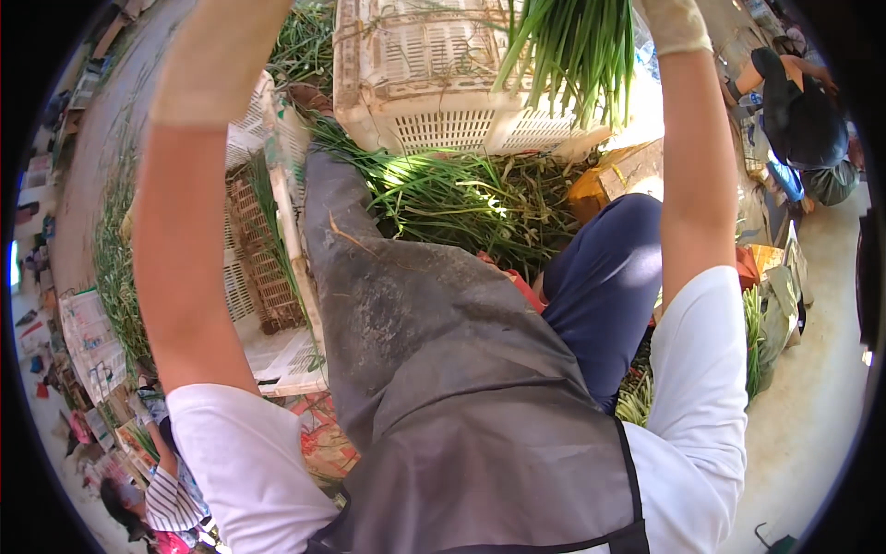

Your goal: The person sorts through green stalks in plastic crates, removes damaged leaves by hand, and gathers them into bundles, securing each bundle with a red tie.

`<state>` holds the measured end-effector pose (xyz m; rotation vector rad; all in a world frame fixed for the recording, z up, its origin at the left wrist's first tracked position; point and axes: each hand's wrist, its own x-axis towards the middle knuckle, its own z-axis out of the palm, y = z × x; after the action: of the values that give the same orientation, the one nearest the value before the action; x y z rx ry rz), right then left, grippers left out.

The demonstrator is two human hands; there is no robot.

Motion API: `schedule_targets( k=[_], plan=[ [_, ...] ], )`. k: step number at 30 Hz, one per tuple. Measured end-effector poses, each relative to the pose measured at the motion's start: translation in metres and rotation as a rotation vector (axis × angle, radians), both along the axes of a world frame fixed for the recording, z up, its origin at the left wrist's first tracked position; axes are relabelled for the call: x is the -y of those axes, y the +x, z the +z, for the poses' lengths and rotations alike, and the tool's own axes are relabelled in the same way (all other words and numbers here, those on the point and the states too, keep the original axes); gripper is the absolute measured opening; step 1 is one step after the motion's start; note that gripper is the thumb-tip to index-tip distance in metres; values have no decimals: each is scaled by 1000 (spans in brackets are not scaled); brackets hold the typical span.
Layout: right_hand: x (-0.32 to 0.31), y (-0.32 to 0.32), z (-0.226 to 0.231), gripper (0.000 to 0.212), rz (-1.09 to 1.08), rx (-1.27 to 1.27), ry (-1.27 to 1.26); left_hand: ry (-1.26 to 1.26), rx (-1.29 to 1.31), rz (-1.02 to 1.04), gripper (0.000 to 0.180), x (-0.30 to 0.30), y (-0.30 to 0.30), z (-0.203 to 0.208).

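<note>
A bunch of long, slender green leaves [577, 60] hangs just left of the right grip [676, 26], tips downward, overlapping a grimy whitish crate [425, 46]. With fingers cut off above, I cannot tell whether this or the left grip [221, 60] pinches anything.

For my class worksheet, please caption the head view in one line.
A gloved right hand, partly out of frame, beside long green leaves, with a slotted crate and loose greens nearby.
</note>
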<state>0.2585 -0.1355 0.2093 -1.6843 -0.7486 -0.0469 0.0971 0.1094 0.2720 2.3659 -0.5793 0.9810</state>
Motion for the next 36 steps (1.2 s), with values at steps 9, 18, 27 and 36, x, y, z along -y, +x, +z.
schedule_targets(
  k=[9,18,27,36],
  plan=[
    [-29,67,-189,34,-340,255,-317,-833,-733,556,32,-159,-208,-222],
    [-53,68,-162,80,-452,306,-894,-2345,-721,859,73,-171,-525,-466],
    [-96,-89,-157,57,52,305,-724,-1168,-1653,987,131,-57,-408,-470],
    [-155,-181,-112,38,418,52,-669,-1828,-1400,480,39,-134,-462,-434]
  ],
)
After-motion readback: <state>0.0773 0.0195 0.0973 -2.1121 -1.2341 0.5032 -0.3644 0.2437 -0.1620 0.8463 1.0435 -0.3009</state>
